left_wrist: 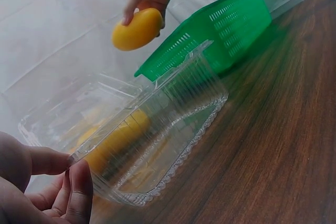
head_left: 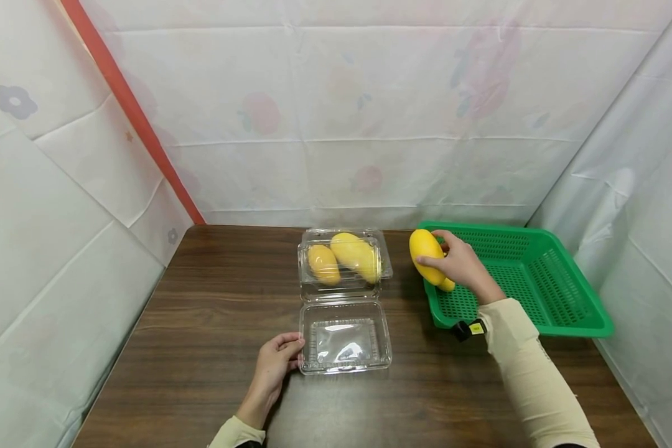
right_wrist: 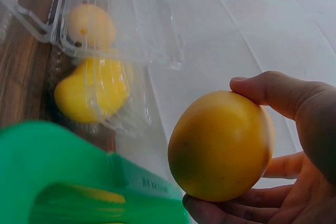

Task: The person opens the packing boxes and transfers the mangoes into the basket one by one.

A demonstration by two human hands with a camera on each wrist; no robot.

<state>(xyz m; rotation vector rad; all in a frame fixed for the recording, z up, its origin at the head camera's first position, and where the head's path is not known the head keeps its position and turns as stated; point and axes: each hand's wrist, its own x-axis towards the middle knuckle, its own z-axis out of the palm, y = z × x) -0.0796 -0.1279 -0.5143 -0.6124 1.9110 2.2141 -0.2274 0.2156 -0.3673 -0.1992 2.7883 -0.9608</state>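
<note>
My right hand [head_left: 460,262] grips a yellow mango [head_left: 424,252] above the left side of a green plastic basket [head_left: 574,277]. In the right wrist view, the thumb lies on top of that mango [right_wrist: 220,145] and fingers curl below it. Another mango [head_left: 447,285] shows in the basket, partly hidden behind the held one. With thumb and fingers, my left hand [head_left: 277,361] pinches the left rim of a clear plastic clamshell box [head_left: 344,367], whose lid stands raised at the back. The box's base holds no fruit.
Behind the raised lid, another clear clamshell [head_left: 386,261] contains yellow mangoes [head_left: 355,254]. Everything stands on a dark wooden table [head_left: 213,311]. White printed sheets [head_left: 325,112] enclose the back and both sides.
</note>
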